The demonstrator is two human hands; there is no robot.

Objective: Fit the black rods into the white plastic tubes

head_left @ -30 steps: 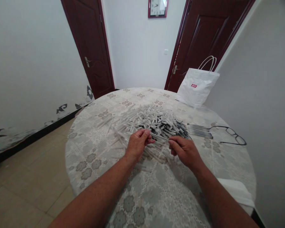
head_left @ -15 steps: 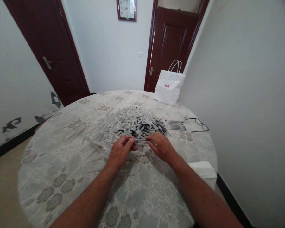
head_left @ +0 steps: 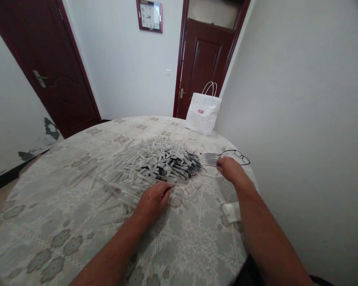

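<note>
A broad pile of pen parts lies on the table: white caps (head_left: 162, 149), clear pen barrels (head_left: 123, 190) and dark refills (head_left: 193, 165). At the pile's near edge is my left hand (head_left: 155, 198), its fingers curled together; whether anything sits inside them is hidden. Over on the right, my right hand (head_left: 231, 169) has its thumb and fingers closed on the end of a slim pen at a row of pens (head_left: 209, 159). My fingers cover part of that pen. Just behind the hand rest black-framed glasses (head_left: 241, 157).
The round table wears a patterned cloth (head_left: 185, 246). A white paper bag (head_left: 203, 113) stands at its far edge. Something white and folded (head_left: 233, 212) lies by my right forearm. A wall (head_left: 301, 119) rises close to the table on the right.
My right hand has left my left hand and moved right to the row of pens. My left hand stays by the pile, fingers now curled lower. The view has shifted slightly to the right.
</note>
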